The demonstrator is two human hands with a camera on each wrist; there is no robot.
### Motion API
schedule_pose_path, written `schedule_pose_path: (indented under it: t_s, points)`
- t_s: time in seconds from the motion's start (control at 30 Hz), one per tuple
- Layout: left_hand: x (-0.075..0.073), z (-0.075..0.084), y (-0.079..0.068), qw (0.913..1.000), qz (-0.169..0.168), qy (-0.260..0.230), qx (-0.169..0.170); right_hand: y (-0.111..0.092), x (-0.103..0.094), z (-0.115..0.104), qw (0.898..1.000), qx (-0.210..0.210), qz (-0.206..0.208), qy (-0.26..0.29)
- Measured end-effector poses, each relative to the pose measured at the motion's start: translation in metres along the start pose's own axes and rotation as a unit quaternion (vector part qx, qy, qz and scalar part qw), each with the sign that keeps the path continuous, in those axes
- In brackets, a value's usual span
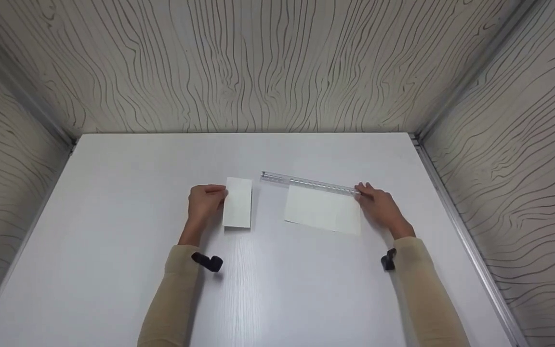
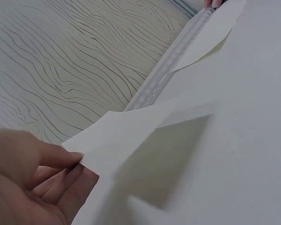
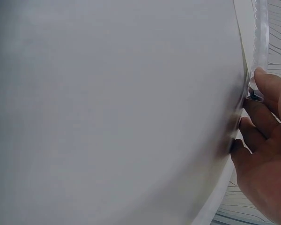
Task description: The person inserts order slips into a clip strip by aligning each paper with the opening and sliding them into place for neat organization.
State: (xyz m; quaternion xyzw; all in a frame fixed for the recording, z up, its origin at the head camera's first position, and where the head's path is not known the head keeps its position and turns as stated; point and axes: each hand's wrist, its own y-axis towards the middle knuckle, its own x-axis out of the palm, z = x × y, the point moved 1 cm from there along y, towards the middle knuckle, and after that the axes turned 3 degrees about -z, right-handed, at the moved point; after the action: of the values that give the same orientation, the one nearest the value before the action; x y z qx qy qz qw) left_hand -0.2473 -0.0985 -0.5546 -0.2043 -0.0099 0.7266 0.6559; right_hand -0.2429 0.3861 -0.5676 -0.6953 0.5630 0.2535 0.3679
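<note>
My left hand [image 1: 205, 202] pinches the left edge of a small white piece of paper [image 1: 237, 202], thumb on top and fingers beneath in the left wrist view. That piece is raised off the table and casts a shadow there. To the right, my right hand [image 1: 378, 206] pinches the right end of a clear plastic ruler [image 1: 313, 183], also seen in the right wrist view [image 3: 261, 42]. The ruler slants along the upper edge of a larger white sheet of paper [image 1: 323, 207]. A gap separates the two papers.
Everything is over a white table [image 1: 277, 289] with wood-grain patterned panels [image 1: 258, 62] behind it and at both sides. Metal rails [image 1: 470, 250] run along the side edges. A small black camera mount [image 1: 207, 261] sits at the left wrist, another [image 1: 389, 260] at the right.
</note>
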Motion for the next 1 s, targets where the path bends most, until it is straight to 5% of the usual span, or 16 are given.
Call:
schedule_pose_path:
  t_s: [1.0]
  points:
    - [0.018, 0.004, 0.034, 0.9994, 0.005, -0.013, -0.031, 0.003, 0.001, 0.001, 1.000, -0.005, 0.004, 0.009]
